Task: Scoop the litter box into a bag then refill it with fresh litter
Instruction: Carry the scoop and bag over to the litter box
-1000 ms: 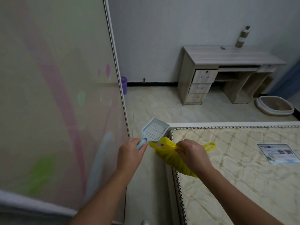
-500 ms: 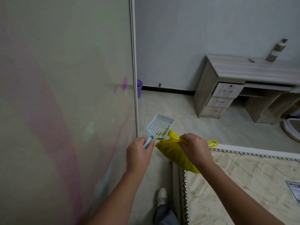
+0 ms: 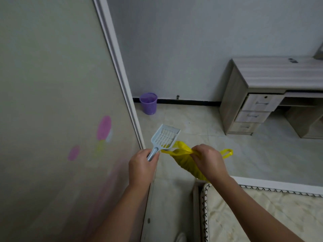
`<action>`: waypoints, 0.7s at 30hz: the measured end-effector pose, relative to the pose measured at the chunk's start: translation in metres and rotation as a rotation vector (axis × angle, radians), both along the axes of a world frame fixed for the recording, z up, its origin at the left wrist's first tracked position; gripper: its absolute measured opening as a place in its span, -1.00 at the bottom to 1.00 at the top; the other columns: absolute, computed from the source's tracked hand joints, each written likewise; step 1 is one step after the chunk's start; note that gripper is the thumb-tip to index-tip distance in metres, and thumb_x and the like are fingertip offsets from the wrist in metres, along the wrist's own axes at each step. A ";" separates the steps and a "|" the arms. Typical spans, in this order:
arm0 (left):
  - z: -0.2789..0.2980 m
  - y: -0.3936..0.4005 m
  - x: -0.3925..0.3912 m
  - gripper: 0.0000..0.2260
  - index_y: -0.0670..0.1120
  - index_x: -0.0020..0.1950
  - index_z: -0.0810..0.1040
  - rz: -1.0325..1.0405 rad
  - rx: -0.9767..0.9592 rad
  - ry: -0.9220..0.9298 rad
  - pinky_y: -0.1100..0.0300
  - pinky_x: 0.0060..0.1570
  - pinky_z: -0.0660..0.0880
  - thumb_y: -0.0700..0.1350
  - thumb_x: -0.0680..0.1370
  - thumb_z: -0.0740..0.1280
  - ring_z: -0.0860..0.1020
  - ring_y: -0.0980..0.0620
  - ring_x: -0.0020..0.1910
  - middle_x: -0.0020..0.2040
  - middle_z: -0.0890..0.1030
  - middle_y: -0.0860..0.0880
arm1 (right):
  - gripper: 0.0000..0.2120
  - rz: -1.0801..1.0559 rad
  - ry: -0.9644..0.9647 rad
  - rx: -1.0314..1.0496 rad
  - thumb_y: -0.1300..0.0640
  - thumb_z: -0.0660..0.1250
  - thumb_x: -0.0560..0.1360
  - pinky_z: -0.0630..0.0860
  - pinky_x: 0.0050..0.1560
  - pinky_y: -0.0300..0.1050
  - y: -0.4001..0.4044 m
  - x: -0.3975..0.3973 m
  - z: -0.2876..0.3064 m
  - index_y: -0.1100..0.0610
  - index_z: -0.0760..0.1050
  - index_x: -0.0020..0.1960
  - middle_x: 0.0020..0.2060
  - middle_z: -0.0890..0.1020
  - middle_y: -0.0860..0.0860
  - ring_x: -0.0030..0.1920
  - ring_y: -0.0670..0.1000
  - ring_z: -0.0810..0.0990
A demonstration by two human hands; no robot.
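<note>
Left hand (image 3: 142, 167) is wrapped round the handle of the pale blue litter scoop (image 3: 164, 138), slotted head tilted up and away; nothing visible in the scoop head. Right hand (image 3: 208, 161) pinches the yellow plastic bag (image 3: 187, 160) at its mouth, fingers curled into the bunched film; one loop handle sticks out to the right, the body hangs down toward the bed corner. Bag looks slack, contents can't be seen. Scoop's near edge and the bag's left end are just beside each other, possibly touching, can't tell. Litter box itself is not in frame. Purple mesh wastebasket (image 3: 148, 103) stands on the floor against the back wall, beside the sliding door's edge; inside not readable from here. Big frosted sliding door (image 3: 57, 102) with pink and yellow blotches fills the left side, its white frame running diagonally down to the hands. Mattress (image 3: 262, 215) with stitched edging sits lower right, corner right under the bag. Between door and mattress there's a narrow strip of floor; past the bed corner the pale tiled floor (image 3: 201, 123) opens out toward the wall. Wood-grain desk (image 3: 272, 79) with a three-drawer stack stands right, against the grey wall.
</note>
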State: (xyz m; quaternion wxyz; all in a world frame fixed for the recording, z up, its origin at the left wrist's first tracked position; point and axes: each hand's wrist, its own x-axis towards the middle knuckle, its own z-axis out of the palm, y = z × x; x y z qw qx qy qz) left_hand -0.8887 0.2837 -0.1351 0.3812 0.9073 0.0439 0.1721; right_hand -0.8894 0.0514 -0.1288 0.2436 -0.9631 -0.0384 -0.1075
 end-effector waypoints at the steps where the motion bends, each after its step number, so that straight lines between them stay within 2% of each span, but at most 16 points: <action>1: 0.001 -0.005 0.009 -0.89 -0.09 -0.22 0.64 -0.009 0.001 0.004 0.10 -0.32 0.43 -0.09 0.45 0.50 0.52 0.00 -0.33 -0.33 0.57 0.01 | -0.92 0.006 -0.007 -0.005 0.12 0.44 0.42 0.48 -0.20 -0.04 -0.006 0.011 0.002 0.06 0.62 -0.08 -0.23 0.61 0.01 -0.15 0.10 0.59; 4: 0.006 -0.019 0.038 -0.88 -0.10 -0.20 0.64 -0.063 0.036 -0.002 0.05 -0.31 0.48 -0.08 0.46 0.50 0.53 -0.01 -0.31 -0.31 0.57 0.01 | -0.92 0.025 -0.049 -0.021 0.13 0.45 0.41 0.49 -0.24 -0.05 -0.025 0.036 0.010 0.06 0.61 -0.10 -0.25 0.60 -0.01 -0.18 0.10 0.59; 10: 0.020 -0.054 0.108 -0.85 -0.09 -0.24 0.61 -0.155 0.092 -0.059 0.13 -0.32 0.41 -0.07 0.47 0.49 0.49 0.04 -0.33 -0.35 0.53 0.05 | -0.90 -0.030 -0.123 -0.024 0.14 0.49 0.39 0.52 -0.30 -0.03 -0.062 0.079 0.017 0.04 0.61 -0.11 -0.27 0.60 -0.02 -0.20 0.10 0.59; 21: 0.004 -0.119 0.250 -0.86 -0.07 -0.23 0.61 -0.376 0.105 -0.031 0.12 -0.33 0.43 -0.05 0.48 0.48 0.49 0.06 -0.34 -0.33 0.53 0.05 | -0.95 -0.216 -0.028 -0.045 0.10 0.44 0.42 0.48 -0.26 -0.05 -0.119 0.160 -0.001 0.02 0.60 -0.12 -0.25 0.60 -0.04 -0.17 0.08 0.58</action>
